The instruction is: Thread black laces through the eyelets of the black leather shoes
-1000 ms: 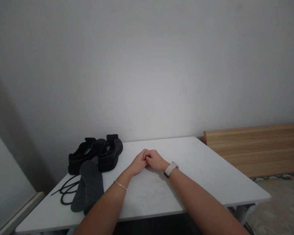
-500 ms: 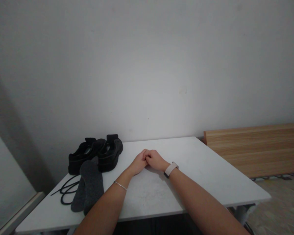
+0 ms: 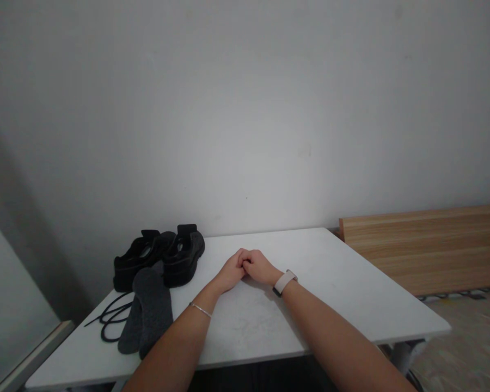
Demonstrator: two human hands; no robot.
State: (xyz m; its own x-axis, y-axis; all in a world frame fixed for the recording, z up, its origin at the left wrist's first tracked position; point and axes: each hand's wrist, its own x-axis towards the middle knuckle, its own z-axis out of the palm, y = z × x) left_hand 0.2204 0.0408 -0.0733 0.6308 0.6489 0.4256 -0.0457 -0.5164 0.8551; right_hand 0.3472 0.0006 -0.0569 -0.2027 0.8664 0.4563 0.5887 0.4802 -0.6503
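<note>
My left hand (image 3: 231, 271) and my right hand (image 3: 260, 267) rest together on the white table (image 3: 261, 326), their closed fingers hooked into each other. No object shows between them, though the inner fingers are partly hidden. To the left of my hands stands a pair of black shoes, one shoe (image 3: 183, 258) nearer to me and the other shoe (image 3: 133, 267) further left. Two dark grey insoles (image 3: 153, 307) lie overlapped in front of the shoes, partly behind my left forearm. Beside them is a loosely coiled black shoelace (image 3: 110, 321).
A pale wall (image 3: 245, 120) rises directly behind the table. Past the table's right edge is a wood-grain panel (image 3: 424, 250) above the floor (image 3: 465, 337). A light-coloured ledge (image 3: 44, 348) runs along the lower left.
</note>
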